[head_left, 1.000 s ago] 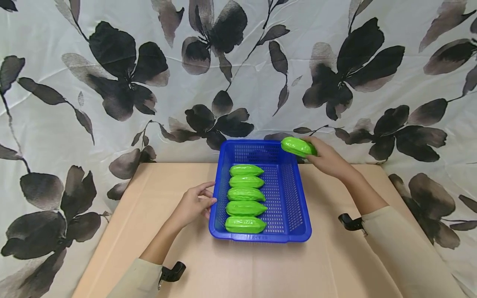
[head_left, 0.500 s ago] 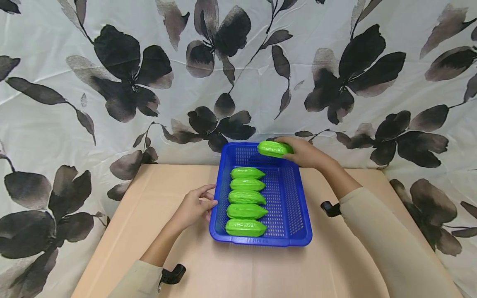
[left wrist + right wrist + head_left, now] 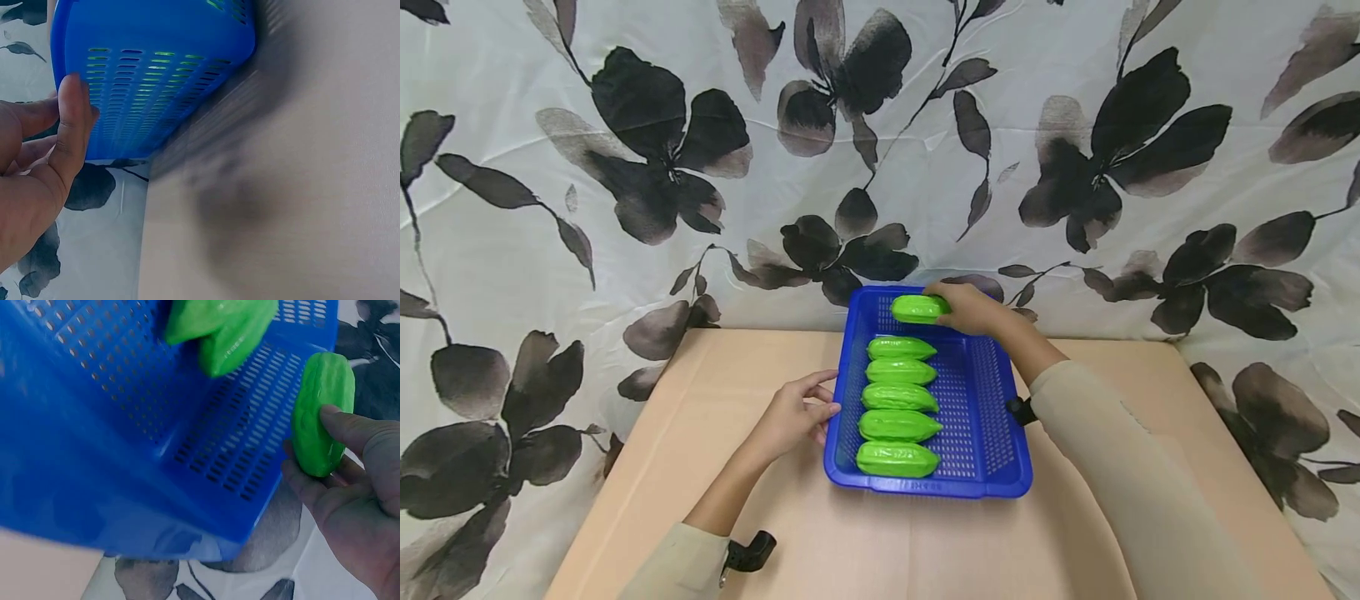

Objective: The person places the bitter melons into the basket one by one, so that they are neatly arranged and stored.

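Observation:
My right hand (image 3: pixel 973 310) grips a glossy green ridged fruit (image 3: pixel 919 309) between thumb and fingers, above the far end of a blue plastic basket (image 3: pixel 928 492). In the right wrist view the thumb lies across the held fruit (image 3: pixel 322 415). Inside the basket, several similar green fruits (image 3: pixel 898 425) lie crosswise in a column along the left side. My left hand (image 3: pixel 793 414) rests at the basket's left rim, thumb and fingertips touching it. The left wrist view shows the thumb (image 3: pixel 70 125) against the basket's slotted outer wall (image 3: pixel 144 81).
The basket stands on a light tan tabletop (image 3: pixel 760 533). Behind the table hangs a white cloth (image 3: pixel 715 50) with dark flower prints. A black wrist device sits on each cuff, the left one (image 3: pixel 751 552) near the front.
My right hand has carried the held fruit leftward from the basket's far right corner, over its far end and slightly lower. The left hand has stayed at the rim.

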`<action>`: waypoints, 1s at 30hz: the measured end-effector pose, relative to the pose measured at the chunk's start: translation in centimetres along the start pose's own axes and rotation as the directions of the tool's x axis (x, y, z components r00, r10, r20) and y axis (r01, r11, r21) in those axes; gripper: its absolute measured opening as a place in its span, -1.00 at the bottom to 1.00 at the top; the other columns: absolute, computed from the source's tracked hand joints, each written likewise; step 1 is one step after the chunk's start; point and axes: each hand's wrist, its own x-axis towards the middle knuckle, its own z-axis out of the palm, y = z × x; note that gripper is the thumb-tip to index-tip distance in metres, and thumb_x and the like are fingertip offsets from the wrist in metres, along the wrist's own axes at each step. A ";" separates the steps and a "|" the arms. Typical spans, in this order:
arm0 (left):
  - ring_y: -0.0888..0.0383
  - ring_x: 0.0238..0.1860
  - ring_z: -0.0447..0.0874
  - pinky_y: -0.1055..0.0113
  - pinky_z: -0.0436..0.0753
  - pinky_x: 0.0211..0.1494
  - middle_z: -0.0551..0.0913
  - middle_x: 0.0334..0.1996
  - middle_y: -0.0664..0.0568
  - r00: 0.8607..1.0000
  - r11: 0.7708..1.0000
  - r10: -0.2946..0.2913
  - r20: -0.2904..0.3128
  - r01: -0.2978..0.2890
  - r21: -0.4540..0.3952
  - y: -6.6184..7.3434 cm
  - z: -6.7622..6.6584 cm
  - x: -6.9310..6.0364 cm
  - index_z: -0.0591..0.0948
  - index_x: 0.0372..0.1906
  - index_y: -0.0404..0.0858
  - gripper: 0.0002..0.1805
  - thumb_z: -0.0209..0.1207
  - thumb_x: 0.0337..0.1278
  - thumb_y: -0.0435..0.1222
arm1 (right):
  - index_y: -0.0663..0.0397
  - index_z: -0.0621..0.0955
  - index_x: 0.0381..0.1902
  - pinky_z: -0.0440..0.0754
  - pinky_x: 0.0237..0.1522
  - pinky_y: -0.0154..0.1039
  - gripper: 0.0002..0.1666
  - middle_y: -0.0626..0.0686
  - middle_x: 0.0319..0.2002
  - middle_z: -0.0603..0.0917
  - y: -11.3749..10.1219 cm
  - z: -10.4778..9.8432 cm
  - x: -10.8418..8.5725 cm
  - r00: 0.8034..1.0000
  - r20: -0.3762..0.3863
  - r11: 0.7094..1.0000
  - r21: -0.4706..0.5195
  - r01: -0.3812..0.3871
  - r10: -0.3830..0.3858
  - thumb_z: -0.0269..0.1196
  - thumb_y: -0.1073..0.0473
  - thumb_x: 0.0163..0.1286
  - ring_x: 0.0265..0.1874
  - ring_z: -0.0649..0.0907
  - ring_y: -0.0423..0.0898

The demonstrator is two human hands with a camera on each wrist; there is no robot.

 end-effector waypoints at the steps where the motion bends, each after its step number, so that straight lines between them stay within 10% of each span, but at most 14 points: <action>1: 0.13 -0.58 0.70 0.10 0.83 -0.48 0.65 -0.12 -0.25 1.000 1.000 -0.001 0.001 0.001 0.000 0.0 0.1 0.0 0.36 0.51 -0.35 -0.35 0.22 0.35 -0.53 | 0.16 0.44 0.45 0.63 0.23 0.10 -0.37 0.22 0.25 0.61 0.0 0.2 0.2 1.000 0.014 1.000 0.006 -0.008 0.008 0.31 0.27 0.47 0.19 0.61 0.16; 30: 0.13 -0.58 0.70 0.15 0.83 -0.49 0.65 -0.12 -0.25 1.000 1.000 -0.009 -0.020 0.009 0.009 0.5 0.4 0.1 0.37 0.50 -0.34 -0.35 0.22 0.35 -0.53 | 0.19 0.49 0.40 0.59 0.35 0.09 -0.42 0.30 0.28 0.57 -0.4 5.8 4.2 0.989 -0.064 0.991 -0.003 -0.135 0.135 0.29 0.33 0.45 0.32 0.54 0.22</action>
